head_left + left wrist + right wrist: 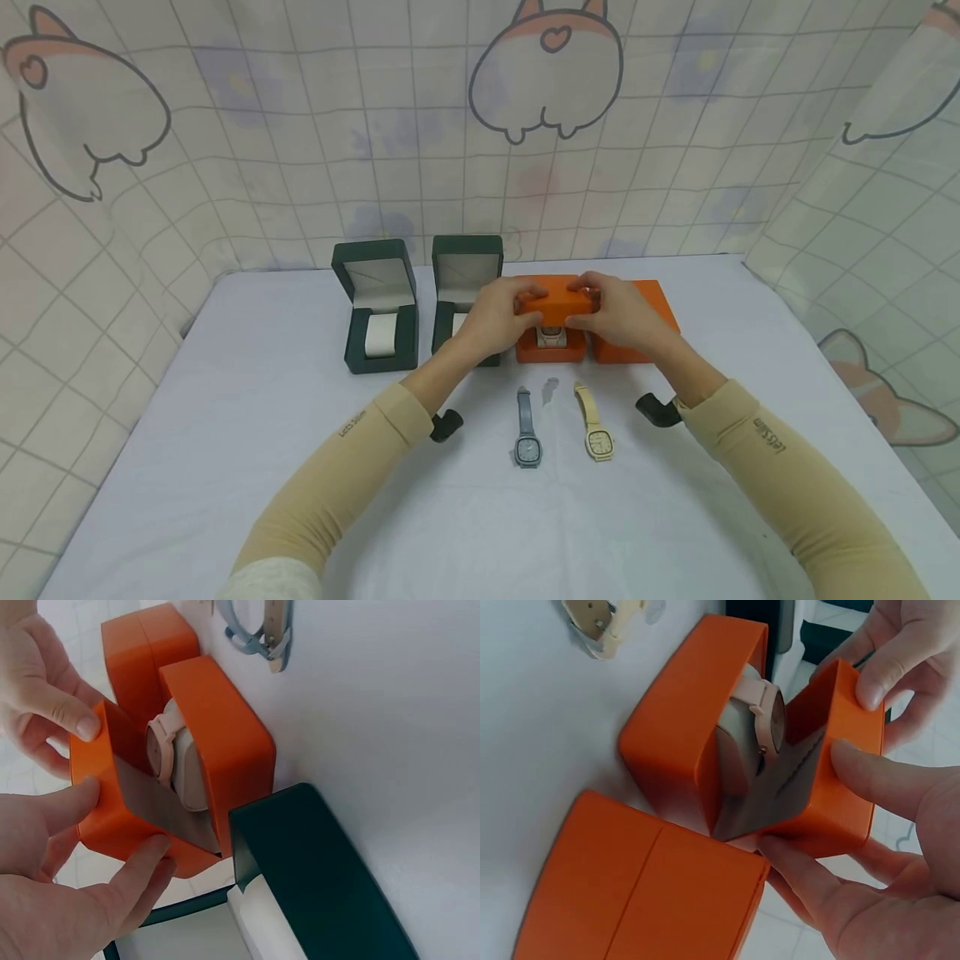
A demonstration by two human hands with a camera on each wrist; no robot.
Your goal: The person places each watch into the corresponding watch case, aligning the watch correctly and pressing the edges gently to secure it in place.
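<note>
An orange watch box [551, 354] stands at the back of the table, its hinged lid [557, 307] tilted part way over the base. Inside, a pale pink watch [769, 720] is wrapped round a light cushion [189, 776]. My left hand [497, 312] holds the lid's left side between thumb and fingers. On the opposite side, my right hand [621, 310] grips the lid the same way, thumb [877, 769] on the front face. Closer to me lie a blue-grey watch [527, 429] and a cream-yellow watch [595, 425], apart from both hands.
A closed orange box [656, 304] sits right beside the held one. To the left, two dark green watch boxes [381, 362] [468, 245] stand with lids up and pale cushions inside. A patterned cloth [412, 150] hangs behind the white-covered table [247, 400].
</note>
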